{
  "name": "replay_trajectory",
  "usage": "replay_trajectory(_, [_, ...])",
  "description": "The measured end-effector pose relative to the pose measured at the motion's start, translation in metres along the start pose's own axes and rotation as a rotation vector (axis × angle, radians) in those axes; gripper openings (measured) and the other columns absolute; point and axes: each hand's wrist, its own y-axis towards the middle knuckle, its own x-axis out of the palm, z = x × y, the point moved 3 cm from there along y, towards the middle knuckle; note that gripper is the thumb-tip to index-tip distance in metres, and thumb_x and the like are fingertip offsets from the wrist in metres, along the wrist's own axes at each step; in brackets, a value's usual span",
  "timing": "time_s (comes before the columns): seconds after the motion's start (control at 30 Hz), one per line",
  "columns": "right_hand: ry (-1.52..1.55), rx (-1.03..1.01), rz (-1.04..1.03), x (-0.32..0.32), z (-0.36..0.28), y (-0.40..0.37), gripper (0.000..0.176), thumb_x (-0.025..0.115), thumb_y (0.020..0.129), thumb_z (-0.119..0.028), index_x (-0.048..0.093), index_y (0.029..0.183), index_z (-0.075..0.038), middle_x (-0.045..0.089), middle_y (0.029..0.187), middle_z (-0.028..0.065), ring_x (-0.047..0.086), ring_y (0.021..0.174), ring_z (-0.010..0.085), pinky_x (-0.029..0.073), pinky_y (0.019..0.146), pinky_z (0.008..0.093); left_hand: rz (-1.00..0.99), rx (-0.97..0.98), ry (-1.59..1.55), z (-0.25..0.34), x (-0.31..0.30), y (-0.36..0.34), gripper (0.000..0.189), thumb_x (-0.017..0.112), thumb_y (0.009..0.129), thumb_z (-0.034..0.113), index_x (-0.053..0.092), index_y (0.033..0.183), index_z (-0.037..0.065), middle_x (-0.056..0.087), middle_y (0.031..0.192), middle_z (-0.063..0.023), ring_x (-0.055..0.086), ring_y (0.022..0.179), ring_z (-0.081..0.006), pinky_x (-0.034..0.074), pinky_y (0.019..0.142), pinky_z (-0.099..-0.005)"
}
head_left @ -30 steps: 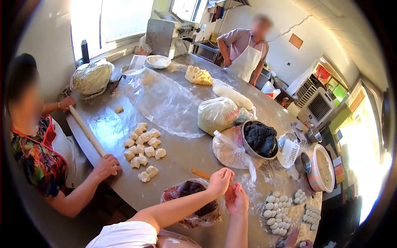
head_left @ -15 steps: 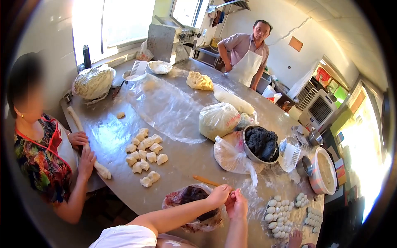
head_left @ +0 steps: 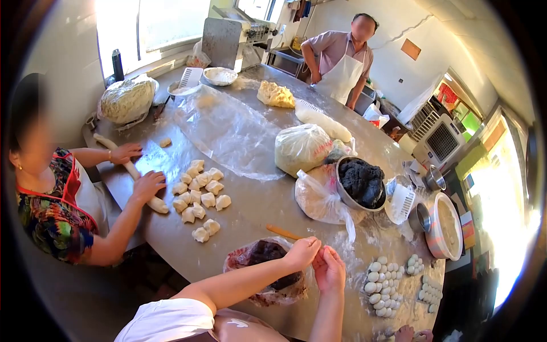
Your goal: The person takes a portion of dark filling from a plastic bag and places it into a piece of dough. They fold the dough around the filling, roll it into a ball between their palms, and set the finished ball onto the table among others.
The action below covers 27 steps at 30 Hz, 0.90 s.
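Head view has a dark, sticky-looking paste (head_left: 265, 252) near the close edge of the table (head_left: 250, 211), sitting in a crinkly plastic bag (head_left: 233, 260) that spreads out around it. The left arm (head_left: 239, 284) passes in front, so part of the lump is hidden. It looks soft and thick, like wet mud, so I think it would squash easily and stick to whatever touches it. All of it together may be a bit heavy, and the thin bag could slip or tear, so the best place to take hold is probably the top of the lump, in small pinches. Just beside it are two bare hands, close together above the table. The left hand (head_left: 303, 254) has its fingers curled and bunched up; the right hand (head_left: 329, 268) has its palm turned up and its fingers bent like a little cup. I cannot tell if they are pinching anything. Near them lies a thin wooden stick (head_left: 282, 232) that looks hard. To the left are pale dough pieces (head_left: 208, 199), chunky and squishy-looking. To the right, smooth egg-shaped lumps (head_left: 374, 277) sit packed side by side. Farther up, a shiny metal bowl (head_left: 346, 198) holds a bumpy black lump (head_left: 360, 183). Over on the left side, another person's hands (head_left: 149, 185) rest on a long, soft-looking dough roll (head_left: 132, 170).
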Motion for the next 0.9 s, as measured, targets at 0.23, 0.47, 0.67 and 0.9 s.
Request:
replay_trajectory(0.23, [0.046, 0.052, -0.032, -0.019, 0.019, 0.019, 0.026, 0.050, 0.097, -0.028, 0.057, 0.082, -0.008, 0.054, 0.068, -0.0002, 0.049, 0.061, 0.0107, 0.044, 0.060, 0.0280, -0.060, -0.209, -0.364, 0.007, 0.004, -0.006, 0.033, 0.051, 0.095, 0.026, 0.059, 0.076, 0.000, 0.060, 0.070, -0.0011, 0.054, 0.059, -0.0078, 0.044, 0.053, -0.0251])
replay_trajectory(0.47, [0.085, 0.059, -0.057, -0.012, 0.011, 0.011, 0.041, 0.046, 0.097, -0.044, 0.056, 0.076, -0.011, 0.053, 0.067, -0.0005, 0.050, 0.063, 0.0111, 0.044, 0.061, 0.0260, -0.223, -0.097, -0.177, 0.009, 0.009, -0.011, 0.029, 0.047, 0.098, 0.025, 0.057, 0.083, 0.003, 0.054, 0.074, -0.0005, 0.049, 0.069, -0.0092, 0.042, 0.063, -0.0253])
replay_trajectory(0.67, [0.124, 0.033, -0.101, -0.038, 0.018, 0.022, 0.029, 0.052, 0.096, -0.031, 0.058, 0.080, -0.009, 0.060, 0.074, 0.0008, 0.057, 0.070, 0.0135, 0.048, 0.068, 0.0282, -0.285, -0.173, -0.176, 0.007, 0.006, -0.010, 0.017, 0.046, 0.098, 0.019, 0.051, 0.090, 0.005, 0.054, 0.081, -0.0007, 0.048, 0.072, -0.0107, 0.041, 0.064, -0.0262])
replay_trajectory(0.9, [0.013, -0.072, -0.100, -0.021, -0.002, 0.008, 0.010, 0.058, 0.093, -0.015, 0.061, 0.099, -0.008, 0.066, 0.089, 0.0028, 0.062, 0.078, 0.0183, 0.052, 0.074, 0.0347, -0.159, -0.172, -0.276, -0.013, 0.014, 0.001, 0.008, 0.055, 0.093, 0.008, 0.049, 0.098, 0.004, 0.056, 0.093, -0.0019, 0.053, 0.078, -0.0099, 0.046, 0.068, -0.0231])
